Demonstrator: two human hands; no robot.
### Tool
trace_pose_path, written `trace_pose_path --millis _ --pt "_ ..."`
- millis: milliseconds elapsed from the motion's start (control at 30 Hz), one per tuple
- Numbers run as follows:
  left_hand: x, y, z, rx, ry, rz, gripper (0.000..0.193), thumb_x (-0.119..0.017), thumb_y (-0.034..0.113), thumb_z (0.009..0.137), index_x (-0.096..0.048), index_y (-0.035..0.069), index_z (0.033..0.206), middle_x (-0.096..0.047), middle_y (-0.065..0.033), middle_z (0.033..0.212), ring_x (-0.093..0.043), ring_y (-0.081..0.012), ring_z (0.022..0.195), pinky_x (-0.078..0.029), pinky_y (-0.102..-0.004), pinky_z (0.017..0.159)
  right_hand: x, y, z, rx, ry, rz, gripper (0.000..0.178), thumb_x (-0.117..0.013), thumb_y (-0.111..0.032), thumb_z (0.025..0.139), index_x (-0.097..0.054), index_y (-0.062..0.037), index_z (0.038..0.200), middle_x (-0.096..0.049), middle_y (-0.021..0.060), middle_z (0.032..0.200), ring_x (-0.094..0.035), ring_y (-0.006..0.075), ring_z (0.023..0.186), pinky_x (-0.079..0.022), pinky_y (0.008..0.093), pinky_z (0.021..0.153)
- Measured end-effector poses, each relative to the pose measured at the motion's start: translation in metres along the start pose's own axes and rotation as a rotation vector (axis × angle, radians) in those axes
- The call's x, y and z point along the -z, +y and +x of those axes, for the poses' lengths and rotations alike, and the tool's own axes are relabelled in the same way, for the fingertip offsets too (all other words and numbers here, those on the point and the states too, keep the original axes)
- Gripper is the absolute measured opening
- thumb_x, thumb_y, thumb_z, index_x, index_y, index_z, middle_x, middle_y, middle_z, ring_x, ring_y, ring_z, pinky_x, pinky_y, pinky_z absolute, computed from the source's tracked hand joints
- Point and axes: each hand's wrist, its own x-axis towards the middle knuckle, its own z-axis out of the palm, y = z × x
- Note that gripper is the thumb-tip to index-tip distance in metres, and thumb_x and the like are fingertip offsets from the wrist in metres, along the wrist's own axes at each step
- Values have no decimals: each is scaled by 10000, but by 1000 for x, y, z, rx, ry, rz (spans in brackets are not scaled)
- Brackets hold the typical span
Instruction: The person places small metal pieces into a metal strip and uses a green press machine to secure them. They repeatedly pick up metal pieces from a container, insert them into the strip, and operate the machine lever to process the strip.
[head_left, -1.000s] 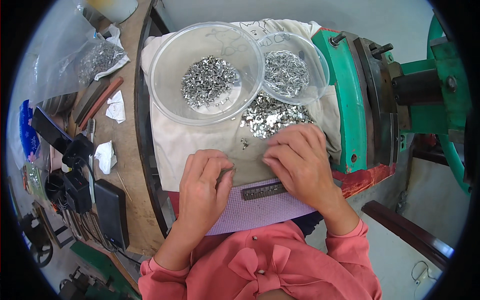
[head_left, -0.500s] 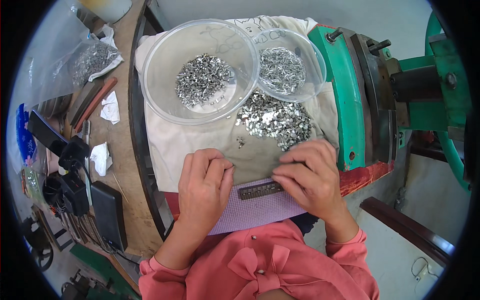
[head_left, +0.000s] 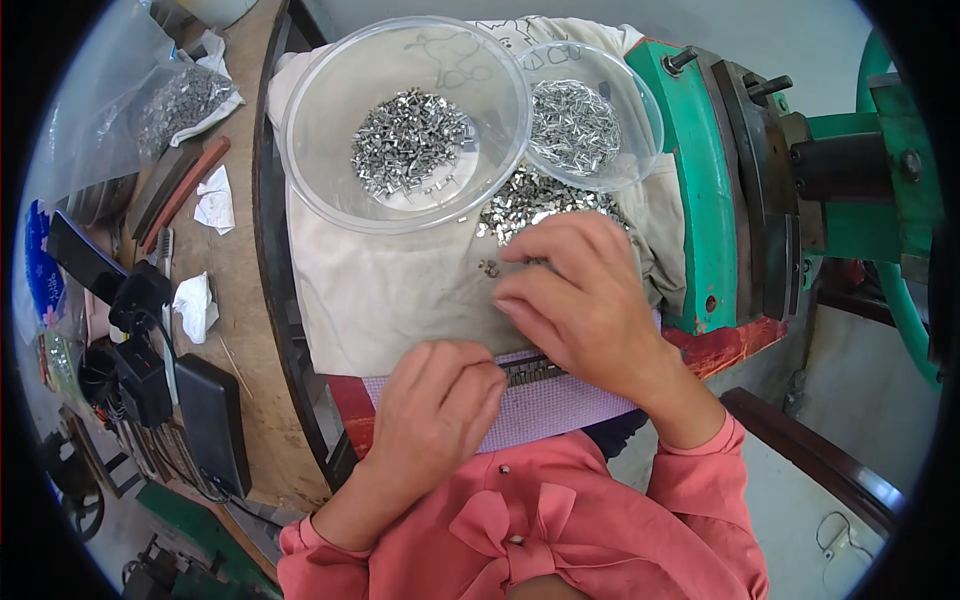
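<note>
My left hand (head_left: 435, 410) is closed, thumb and fingertips pressed together at the left end of a dark slotted metal strip (head_left: 533, 370); anything pinched there is hidden. The strip lies on a purple woven mat (head_left: 540, 410), partly covered by both hands. My right hand (head_left: 590, 300) hovers by the near edge of a pile of small flat shiny metal pieces (head_left: 530, 200), hiding part of it. Its thumb and index finger meet, and I cannot make out what is between them. A few tiny metal bits (head_left: 488, 268) lie left of its fingertips.
A large clear bowl (head_left: 300, 170) of short metal pieces and a smaller clear bowl (head_left: 655, 150) of thin metal pins stand behind on beige cloth (head_left: 350, 320). A green machine (head_left: 700, 220) borders the right. A wooden bench (head_left: 250, 400) at left bears a black box-shaped device (head_left: 213, 425).
My right hand has moved away from me and leftward, from the strip to the metal pile. My left hand has come nearer to me and rightward, to the strip's left end.
</note>
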Motion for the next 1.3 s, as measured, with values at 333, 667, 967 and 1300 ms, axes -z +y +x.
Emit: trace_pose_path --millis 333,667,967,1300 --pt "-14 -3 0 -45 -46 21 248 -783 1 714 -647 42 916 -625 -81 952 -594 -288 817 -478 -389 701 16 -30 -64 -163 2 82 231 -840 -112 684 -698 -94 866 -648 45 1074 -604 285 1045 -451 449 908" --pt "-11 1 -1 17 -118 19 330 -818 51 712 -650 30 996 -616 -100 1022 -580 -309 893 -478 -403 768 27 -29 -78 -243 -46 -21 221 -835 -117 703 -718 -108 890 -649 41 1063 -591 288 1053 -443 464 920" --pt "4 -2 -6 63 -131 45 313 -821 50 712 -653 33 976 -629 -90 1006 -589 -304 875 -482 -408 758 19 -20 -58 -170 69 -56 212 -829 -84 701 -703 -93 873 -660 24 996 -609 280 988 -445 443 899" --pt "0 -6 -9 38 -85 31 237 -794 33 722 -646 56 905 -632 -71 976 -579 -286 854 -470 -393 736 7 3 -34 -165 35 -70 200 -813 -65 722 -704 -70 889 -653 37 997 -592 285 1038 -438 436 897"
